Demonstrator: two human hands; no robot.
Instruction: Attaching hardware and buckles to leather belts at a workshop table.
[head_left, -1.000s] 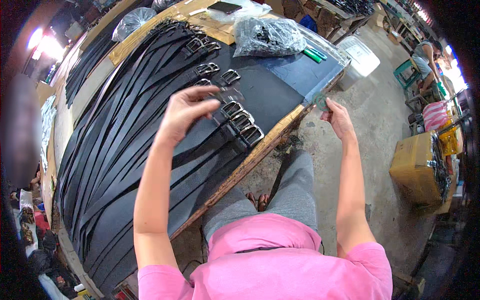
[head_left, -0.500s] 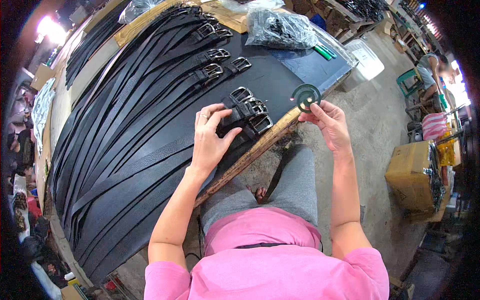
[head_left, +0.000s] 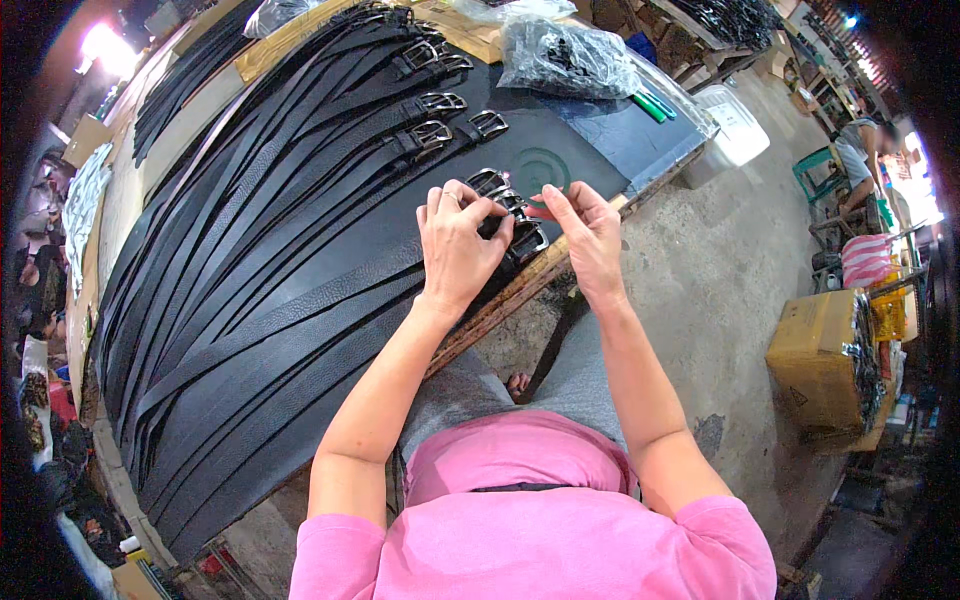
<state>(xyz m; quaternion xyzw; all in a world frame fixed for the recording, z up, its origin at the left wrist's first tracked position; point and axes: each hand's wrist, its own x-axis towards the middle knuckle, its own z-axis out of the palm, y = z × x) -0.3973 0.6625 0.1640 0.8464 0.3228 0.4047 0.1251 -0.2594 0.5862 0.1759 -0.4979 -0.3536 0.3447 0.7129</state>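
Note:
My right hand (head_left: 592, 238) pinches a dark green spiral mosquito coil (head_left: 541, 176) between thumb and fingers, over the edge of the worktable. The coil is slightly blurred and hangs just beyond a cluster of belt buckles (head_left: 489, 182). Beside it my left hand (head_left: 460, 245) bends over those buckles, thumb and fingertips drawn together; whatever lies between them is hidden. Black leather belts (head_left: 290, 245) fan out from under my left hand across the table toward the left, their metal buckles at the right-hand ends.
More buckled belts (head_left: 430, 133) lie farther back. A clear plastic bag of dark pieces (head_left: 568, 60) and green markers (head_left: 655, 106) rest at the far corner. A white plastic bin (head_left: 732, 125) stands beyond the edge, a cardboard box (head_left: 822, 360) to the right. Another person (head_left: 858, 150) sits far right.
My right hand has carried the coil leftward over the table to the buckles. My left hand has shifted right, and its fingers have drawn together.

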